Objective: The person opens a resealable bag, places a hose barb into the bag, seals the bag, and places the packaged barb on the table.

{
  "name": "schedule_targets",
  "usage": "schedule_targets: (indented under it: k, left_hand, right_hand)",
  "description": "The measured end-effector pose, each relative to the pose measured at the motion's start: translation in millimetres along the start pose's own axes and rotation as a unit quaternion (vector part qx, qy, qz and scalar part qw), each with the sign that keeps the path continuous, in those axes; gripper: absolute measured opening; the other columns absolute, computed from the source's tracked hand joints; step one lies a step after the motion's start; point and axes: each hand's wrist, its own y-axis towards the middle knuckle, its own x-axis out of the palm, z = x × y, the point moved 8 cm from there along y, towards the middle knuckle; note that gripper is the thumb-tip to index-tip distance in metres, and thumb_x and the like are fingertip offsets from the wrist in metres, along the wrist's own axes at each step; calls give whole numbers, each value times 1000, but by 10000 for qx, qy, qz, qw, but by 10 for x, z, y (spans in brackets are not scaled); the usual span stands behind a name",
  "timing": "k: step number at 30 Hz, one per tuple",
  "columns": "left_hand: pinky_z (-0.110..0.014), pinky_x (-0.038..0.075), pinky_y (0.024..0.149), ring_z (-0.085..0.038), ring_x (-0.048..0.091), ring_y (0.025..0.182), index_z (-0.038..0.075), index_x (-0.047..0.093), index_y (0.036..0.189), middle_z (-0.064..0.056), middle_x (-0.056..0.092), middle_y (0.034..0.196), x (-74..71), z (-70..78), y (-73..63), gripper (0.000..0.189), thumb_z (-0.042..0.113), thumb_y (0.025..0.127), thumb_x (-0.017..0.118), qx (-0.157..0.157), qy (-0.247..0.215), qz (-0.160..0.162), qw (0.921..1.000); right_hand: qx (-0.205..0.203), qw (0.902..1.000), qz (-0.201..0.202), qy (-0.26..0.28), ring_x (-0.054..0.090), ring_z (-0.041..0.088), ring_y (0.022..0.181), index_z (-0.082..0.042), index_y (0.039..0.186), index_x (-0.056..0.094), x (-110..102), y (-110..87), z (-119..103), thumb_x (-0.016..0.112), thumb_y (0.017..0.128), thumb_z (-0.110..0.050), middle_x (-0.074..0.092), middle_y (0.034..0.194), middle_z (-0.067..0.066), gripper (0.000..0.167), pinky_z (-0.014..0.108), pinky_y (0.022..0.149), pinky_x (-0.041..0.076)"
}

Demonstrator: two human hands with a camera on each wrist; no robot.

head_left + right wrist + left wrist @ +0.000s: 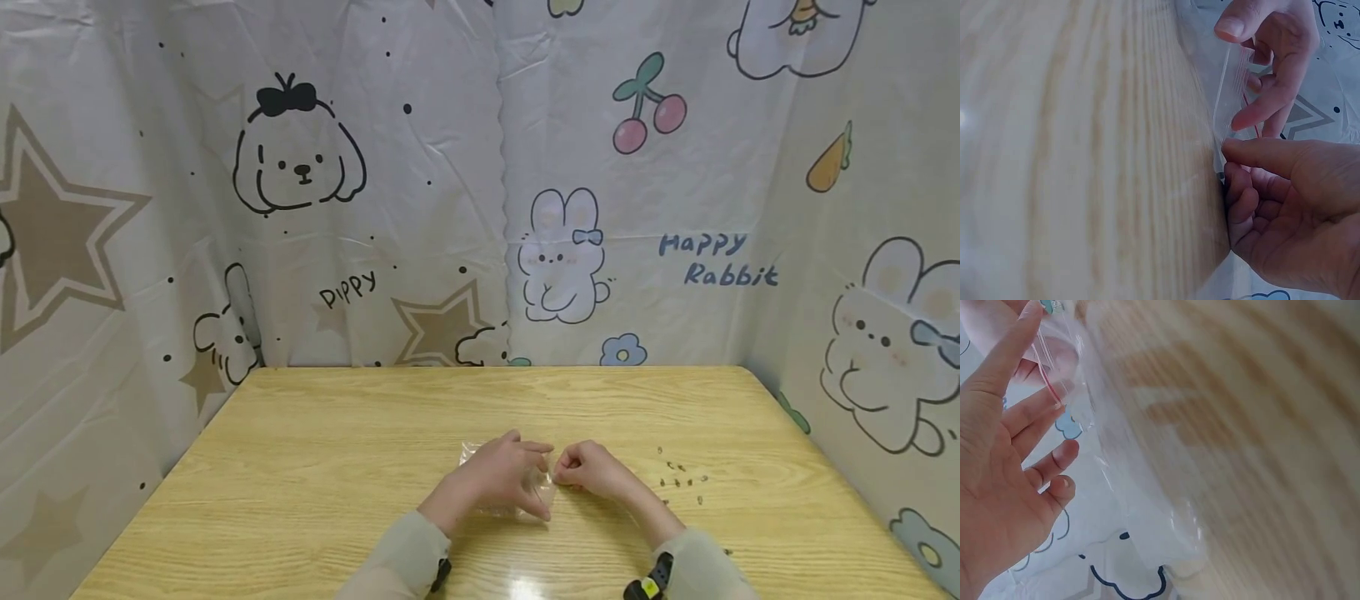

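My left hand lies over a clear zip bag flat on the table, its thumb and fingers spread apart at the bag's mouth. The left wrist view shows its thumb and forefinger against the two sides of the opening, by the red zip line. Close by on the right, my right hand pinches with thumb and forefinger right at the bag's edge. A small dark piece shows at these fingertips; its kind is too small to tell. Its other fingers are curled in.
Several tiny dark pieces are scattered on the wooden table to the right of my right hand. A printed curtain stands along the table's back and both sides.
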Motion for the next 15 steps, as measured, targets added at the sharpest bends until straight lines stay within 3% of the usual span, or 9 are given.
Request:
schedule_targets:
  k: [7, 11, 14, 15]
  left_hand:
    - [-39, 34, 118, -15, 53, 131, 20, 70, 114, 7, 55, 143, 20, -42, -5, 57, 57, 72, 78, 18, -275, -33, 9996]
    - [-29, 50, 94, -11, 56, 106, 22, 63, 121, 7, 63, 126, 20, -89, -27, 59, 51, 73, 81, -311, -747, -70, 9967]
    - [-23, 47, 76, -8, 48, 87, 24, 53, 129, 4, 60, 113, 27, -127, -38, 68, 46, 73, 84, -610, -1167, -111, 9912]
    - [-23, 47, 76, -7, 47, 86, 25, 52, 129, 3, 58, 112, 33, -140, -40, 68, 45, 73, 84, -689, -1270, -127, 9894]
  right_hand:
    - [-38, 9999, -30, 101, 47, 12, 66, 4, 83, 64, 20, 0, -5, 64, 91, -5, 56, 72, -1, 12, 19, 56, 40]
    - [-53, 9999, 21, 99, 47, 12, 67, 4, 82, 64, 8, 0, -6, 65, 90, -4, 57, 72, -1, 11, 19, 56, 40]
    - [-81, 9999, 69, 53, 47, 11, 67, 4, 82, 65, -11, 0, -7, 66, 88, -4, 58, 72, -1, 11, 18, 57, 40]
    - [-79, 9999, 83, 42, 47, 11, 67, 4, 82, 65, -17, 0, -6, 66, 88, -4, 58, 72, -1, 11, 18, 57, 40]
